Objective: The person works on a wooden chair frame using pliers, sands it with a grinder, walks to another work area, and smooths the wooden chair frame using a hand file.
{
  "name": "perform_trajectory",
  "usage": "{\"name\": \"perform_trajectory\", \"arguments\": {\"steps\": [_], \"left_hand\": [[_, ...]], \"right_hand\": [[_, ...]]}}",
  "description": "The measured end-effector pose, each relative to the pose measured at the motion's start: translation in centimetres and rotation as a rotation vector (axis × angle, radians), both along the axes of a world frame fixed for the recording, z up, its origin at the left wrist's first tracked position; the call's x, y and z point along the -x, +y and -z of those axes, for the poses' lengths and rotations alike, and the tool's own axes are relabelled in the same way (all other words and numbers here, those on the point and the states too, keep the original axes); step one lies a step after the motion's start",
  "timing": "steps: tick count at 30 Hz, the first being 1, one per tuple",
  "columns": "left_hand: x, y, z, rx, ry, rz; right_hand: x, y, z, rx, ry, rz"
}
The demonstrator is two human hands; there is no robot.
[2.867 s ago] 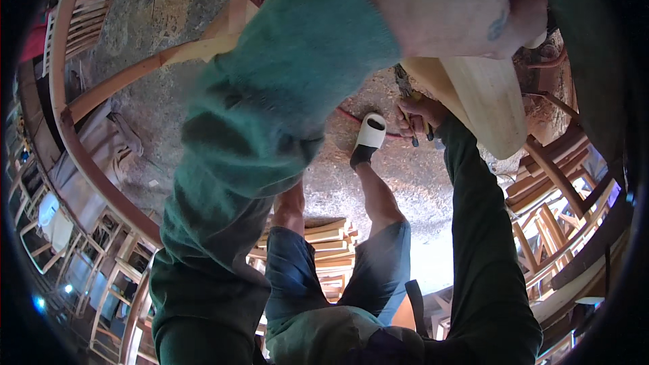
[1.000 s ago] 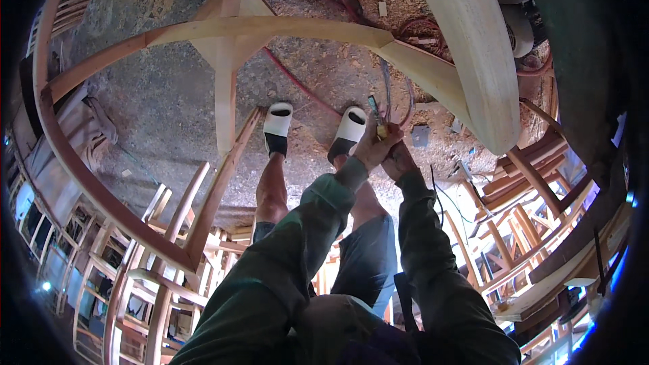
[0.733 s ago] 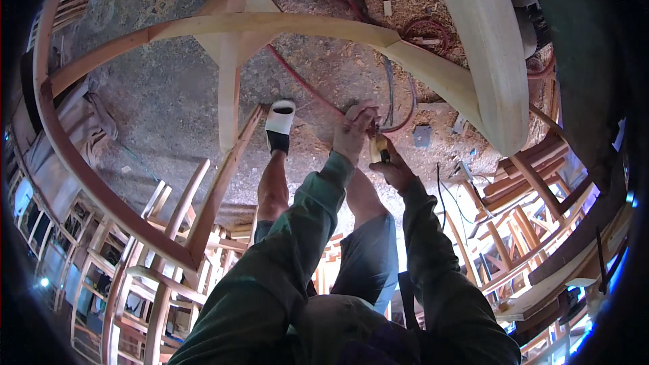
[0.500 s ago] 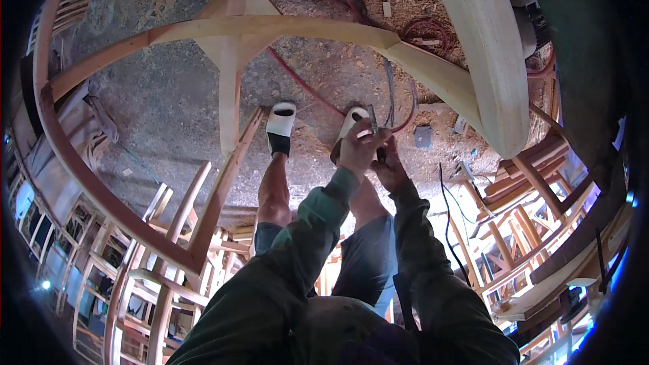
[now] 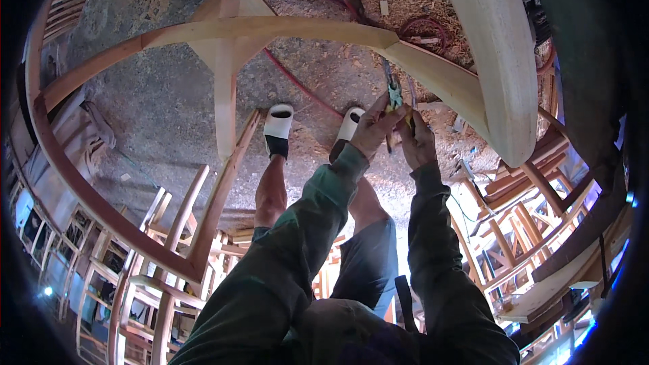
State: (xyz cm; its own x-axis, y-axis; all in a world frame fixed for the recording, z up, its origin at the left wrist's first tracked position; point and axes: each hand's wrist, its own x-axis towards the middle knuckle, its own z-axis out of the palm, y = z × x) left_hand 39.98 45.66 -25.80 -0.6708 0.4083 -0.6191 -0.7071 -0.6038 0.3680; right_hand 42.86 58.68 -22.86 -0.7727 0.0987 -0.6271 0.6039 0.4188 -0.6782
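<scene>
My left hand [image 5: 374, 130] and my right hand [image 5: 420, 142] meet in front of me, just above my right white shoe [image 5: 349, 125]. Together they grip a small slim hand tool [image 5: 393, 93] with greenish and yellow parts, its tip pointing up toward the curved pale wooden frame [image 5: 270, 30]. The left fingers pinch the tool's upper part while the right hand wraps around its lower end. What kind of tool it is cannot be told. Both arms wear dark green sleeves.
A wide curved wooden rail [image 5: 493, 61] arcs down on the right. A red hose [image 5: 297, 81] runs over the sawdust-strewn floor [image 5: 149, 94]. My left white shoe [image 5: 278, 128] stands beside a wooden leg [image 5: 223, 189]. Stacked chair frames [image 5: 135, 284] ring the edges.
Nearly three seconds ago my left arm was raised across the view. It has dropped, and both hands have come together on the tool, drifting slightly up and right.
</scene>
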Motion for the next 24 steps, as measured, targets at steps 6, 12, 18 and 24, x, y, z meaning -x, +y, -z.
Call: {"name": "perform_trajectory", "arguments": {"steps": [6,12,18,24], "left_hand": [[1.1,0.8,1.0,0.128,0.084,0.043],[1.5,1.5,2.4,0.058,0.094,-0.027],[1.4,2.0,2.2,-0.051,-0.011,-0.005],[1.2,2.2,3.6,-0.028,0.027,-0.061]], "right_hand": [[1.0,-1.0,0.0,-0.141,0.12,-0.028],[1.9,-1.1,0.3,-0.198,0.149,-0.066],[1.7,0.3,2.5,-0.135,0.233,-0.024],[1.7,0.3,3.4,-0.208,0.254,-0.101]]}}
